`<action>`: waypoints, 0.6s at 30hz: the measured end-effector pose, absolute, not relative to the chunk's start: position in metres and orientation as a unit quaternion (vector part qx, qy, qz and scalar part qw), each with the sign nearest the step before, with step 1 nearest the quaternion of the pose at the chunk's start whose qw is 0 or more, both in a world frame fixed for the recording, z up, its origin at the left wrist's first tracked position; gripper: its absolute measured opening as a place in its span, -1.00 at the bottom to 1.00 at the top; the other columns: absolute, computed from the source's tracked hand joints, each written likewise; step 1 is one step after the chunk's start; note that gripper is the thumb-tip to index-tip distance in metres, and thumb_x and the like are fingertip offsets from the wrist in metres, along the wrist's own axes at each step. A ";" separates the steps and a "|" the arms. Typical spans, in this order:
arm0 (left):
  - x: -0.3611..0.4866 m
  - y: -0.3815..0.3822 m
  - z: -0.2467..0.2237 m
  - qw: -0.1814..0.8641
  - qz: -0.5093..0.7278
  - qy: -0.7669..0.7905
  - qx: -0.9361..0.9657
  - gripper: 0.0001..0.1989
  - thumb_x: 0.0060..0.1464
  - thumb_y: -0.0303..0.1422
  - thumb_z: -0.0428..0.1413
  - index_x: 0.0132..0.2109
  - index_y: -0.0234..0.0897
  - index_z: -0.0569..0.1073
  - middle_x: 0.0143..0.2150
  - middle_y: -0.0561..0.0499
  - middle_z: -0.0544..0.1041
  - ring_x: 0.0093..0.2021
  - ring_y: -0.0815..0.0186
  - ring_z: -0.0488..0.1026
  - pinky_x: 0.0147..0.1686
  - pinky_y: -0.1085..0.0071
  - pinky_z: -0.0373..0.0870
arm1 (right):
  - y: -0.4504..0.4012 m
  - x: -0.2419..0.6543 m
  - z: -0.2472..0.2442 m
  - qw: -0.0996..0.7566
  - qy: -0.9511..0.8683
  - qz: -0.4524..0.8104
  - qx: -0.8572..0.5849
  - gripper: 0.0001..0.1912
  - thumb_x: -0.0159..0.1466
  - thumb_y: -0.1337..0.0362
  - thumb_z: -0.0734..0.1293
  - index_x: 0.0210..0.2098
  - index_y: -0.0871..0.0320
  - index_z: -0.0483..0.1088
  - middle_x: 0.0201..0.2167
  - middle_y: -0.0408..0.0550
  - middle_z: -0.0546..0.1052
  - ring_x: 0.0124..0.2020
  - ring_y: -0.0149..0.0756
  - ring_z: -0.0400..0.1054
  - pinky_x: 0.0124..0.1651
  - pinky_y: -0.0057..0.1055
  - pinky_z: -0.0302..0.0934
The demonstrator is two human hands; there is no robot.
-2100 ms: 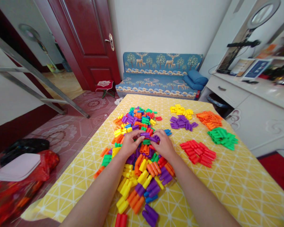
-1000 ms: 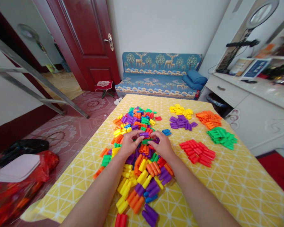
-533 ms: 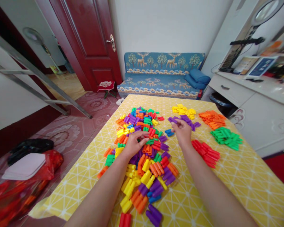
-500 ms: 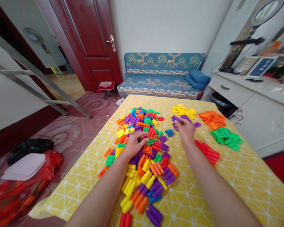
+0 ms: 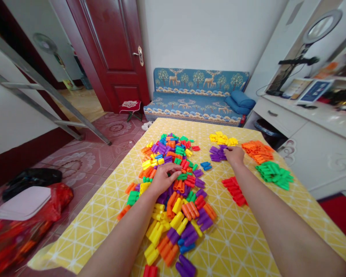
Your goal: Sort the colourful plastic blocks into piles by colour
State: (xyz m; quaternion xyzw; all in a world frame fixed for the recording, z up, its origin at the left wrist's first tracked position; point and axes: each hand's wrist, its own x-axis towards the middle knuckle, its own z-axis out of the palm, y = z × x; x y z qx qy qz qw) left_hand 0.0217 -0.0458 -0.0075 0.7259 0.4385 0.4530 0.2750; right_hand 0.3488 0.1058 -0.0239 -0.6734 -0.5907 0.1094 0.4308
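Note:
My left hand (image 5: 165, 179) rests over the long mixed pile of plastic tube-shaped building pieces (image 5: 187, 209), with its thumb and curved fingers apart and no piece visibly gripped. My right hand (image 5: 235, 156) is at the right side of a small heap of purple pieces (image 5: 217, 154). Its fingers are drawn together against a purple piece at the heap's edge; the fingertips are partly hidden. A few blue pieces (image 5: 206, 166) lie between the two hands. Nearest my right forearm is a red heap (image 5: 233, 188), partly covered by the arm.
Sorted heaps of yellow (image 5: 222, 138), orange (image 5: 257, 151) and green pieces (image 5: 273, 174) lie around the right hand. All are on a table with a yellow patterned cloth (image 5: 236, 238). A blue sofa (image 5: 190, 102) stands beyond; a white cabinet (image 5: 311, 142) is at right.
My right hand has moved right, from the left part of the purple heap to its right edge. The purple pieces now lie closer together. My left hand has stayed over the mixed pile.

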 end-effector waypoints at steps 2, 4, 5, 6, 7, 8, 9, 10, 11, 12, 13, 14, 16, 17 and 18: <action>0.022 -0.046 -0.007 0.277 0.452 0.439 0.726 -0.83 0.12 -0.34 0.15 -0.19 -0.28 0.59 -0.32 -0.03 0.59 -0.39 0.35 0.47 -0.35 0.46 0.40 | 0.105 0.347 -0.023 0.423 -0.577 0.090 -0.693 -0.90 0.02 0.36 0.30 -0.52 0.19 0.47 -0.51 0.04 0.55 -0.23 0.06 0.48 -0.08 0.09 0.28; 0.022 -0.046 -0.006 0.277 0.452 0.440 0.725 -0.83 0.12 -0.34 0.15 -0.20 -0.28 0.59 -0.32 -0.03 0.59 -0.38 0.35 0.48 -0.34 0.46 0.40 | 0.102 0.342 -0.021 0.419 -0.573 0.082 -0.699 -0.87 0.01 0.36 0.30 -0.49 0.18 0.50 -0.47 0.01 0.57 -0.25 0.01 0.48 -0.07 0.04 0.29; 0.022 -0.047 -0.006 0.276 0.452 0.441 0.724 -0.84 0.12 -0.35 0.15 -0.20 -0.28 0.60 -0.33 -0.04 0.59 -0.38 0.35 0.48 -0.35 0.46 0.40 | 0.099 0.339 -0.020 0.418 -0.575 0.083 -0.698 -0.84 0.02 0.36 0.29 -0.45 0.18 0.52 -0.44 0.01 0.58 -0.27 -0.04 0.48 -0.08 -0.02 0.31; 0.022 -0.047 -0.005 0.275 0.452 0.443 0.724 -0.84 0.11 -0.35 0.15 -0.21 -0.28 0.60 -0.33 -0.04 0.59 -0.39 0.35 0.48 -0.35 0.46 0.40 | 0.096 0.335 -0.019 0.418 -0.577 0.083 -0.697 -0.81 0.03 0.36 0.28 -0.40 0.19 0.53 -0.40 0.01 0.59 -0.29 -0.09 0.48 -0.09 -0.07 0.32; 0.022 -0.047 -0.005 0.273 0.451 0.444 0.724 -0.85 0.11 -0.35 0.15 -0.22 -0.29 0.60 -0.34 -0.03 0.59 -0.39 0.35 0.48 -0.35 0.46 0.40 | 0.091 0.331 -0.017 0.421 -0.580 0.082 -0.693 -0.77 0.04 0.35 0.28 -0.36 0.20 0.54 -0.36 0.02 0.59 -0.30 -0.13 0.47 -0.10 -0.13 0.33; 0.022 -0.047 -0.005 0.272 0.451 0.444 0.725 -0.85 0.11 -0.36 0.15 -0.22 -0.29 0.60 -0.33 -0.03 0.59 -0.40 0.35 0.47 -0.35 0.46 0.40 | 0.086 0.325 -0.015 0.426 -0.587 0.078 -0.684 -0.75 0.06 0.34 0.27 -0.31 0.20 0.55 -0.33 0.03 0.59 -0.30 -0.16 0.47 -0.10 -0.17 0.33; 0.022 -0.047 -0.005 0.270 0.450 0.444 0.727 -0.85 0.11 -0.36 0.15 -0.22 -0.29 0.60 -0.33 -0.03 0.59 -0.39 0.36 0.47 -0.35 0.47 0.39 | 0.080 0.318 -0.013 0.434 -0.599 0.075 -0.668 -0.73 0.07 0.32 0.27 -0.28 0.21 0.55 -0.29 0.03 0.59 -0.30 -0.19 0.46 -0.10 -0.20 0.32; 0.022 -0.047 -0.005 0.269 0.448 0.443 0.728 -0.85 0.12 -0.36 0.15 -0.21 -0.28 0.59 -0.33 -0.03 0.59 -0.39 0.36 0.47 -0.35 0.47 0.39 | 0.072 0.311 -0.012 0.442 -0.617 0.078 -0.646 -0.72 0.08 0.31 0.27 -0.27 0.20 0.55 -0.27 0.02 0.58 -0.28 -0.21 0.45 -0.10 -0.23 0.32; 0.022 -0.047 -0.005 0.268 0.447 0.441 0.730 -0.85 0.12 -0.37 0.14 -0.20 -0.28 0.59 -0.32 -0.03 0.59 -0.38 0.36 0.48 -0.35 0.47 0.39 | 0.064 0.304 -0.010 0.447 -0.639 0.088 -0.620 -0.73 0.09 0.30 0.27 -0.27 0.20 0.55 -0.27 0.01 0.58 -0.28 -0.23 0.44 -0.11 -0.26 0.32; 0.021 -0.047 -0.006 0.267 0.447 0.439 0.732 -0.84 0.13 -0.37 0.14 -0.19 -0.28 0.59 -0.32 -0.02 0.59 -0.37 0.36 0.48 -0.34 0.47 0.39 | 0.056 0.296 -0.010 0.446 -0.662 0.105 -0.593 -0.74 0.10 0.29 0.27 -0.28 0.19 0.55 -0.28 0.00 0.58 -0.29 -0.25 0.44 -0.12 -0.28 0.32; 0.021 -0.046 -0.006 0.267 0.446 0.438 0.733 -0.84 0.13 -0.37 0.14 -0.18 -0.28 0.59 -0.32 -0.02 0.59 -0.37 0.36 0.48 -0.34 0.48 0.39 | 0.048 0.289 -0.010 0.440 -0.684 0.125 -0.569 -0.76 0.11 0.29 0.27 -0.29 0.18 0.55 -0.29 -0.02 0.58 -0.29 -0.26 0.44 -0.13 -0.29 0.32; 0.021 -0.046 -0.007 0.266 0.446 0.439 0.733 -0.84 0.13 -0.38 0.14 -0.19 -0.28 0.59 -0.31 -0.02 0.59 -0.37 0.36 0.48 -0.34 0.48 0.39 | 0.040 0.282 -0.012 0.428 -0.704 0.143 -0.549 -0.77 0.12 0.30 0.27 -0.31 0.16 0.55 -0.30 -0.03 0.58 -0.28 -0.26 0.44 -0.13 -0.29 0.31; 0.021 -0.046 -0.007 0.263 0.445 0.442 0.733 -0.86 0.13 -0.38 0.14 -0.21 -0.29 0.59 -0.31 -0.02 0.59 -0.36 0.36 0.48 -0.33 0.47 0.40 | 0.026 0.270 -0.016 0.402 -0.736 0.153 -0.523 -0.79 0.12 0.36 0.27 -0.34 0.13 0.55 -0.27 -0.03 0.58 -0.21 -0.25 0.43 -0.06 -0.26 0.29; 0.021 -0.046 -0.007 0.262 0.446 0.443 0.732 -0.86 0.12 -0.38 0.14 -0.21 -0.29 0.59 -0.32 -0.02 0.60 -0.36 0.35 0.49 -0.33 0.47 0.40 | 0.021 0.266 -0.019 0.389 -0.749 0.147 -0.516 -0.78 0.11 0.39 0.26 -0.35 0.12 0.55 -0.24 -0.04 0.58 -0.16 -0.24 0.43 -0.01 -0.24 0.26; 0.021 -0.047 -0.007 0.261 0.446 0.444 0.731 -0.86 0.12 -0.39 0.14 -0.21 -0.28 0.59 -0.32 -0.02 0.60 -0.36 0.35 0.49 -0.33 0.47 0.40 | 0.016 0.262 -0.022 0.375 -0.760 0.138 -0.512 -0.75 0.10 0.43 0.26 -0.33 0.11 0.55 -0.20 -0.04 0.57 -0.11 -0.23 0.41 0.04 -0.23 0.24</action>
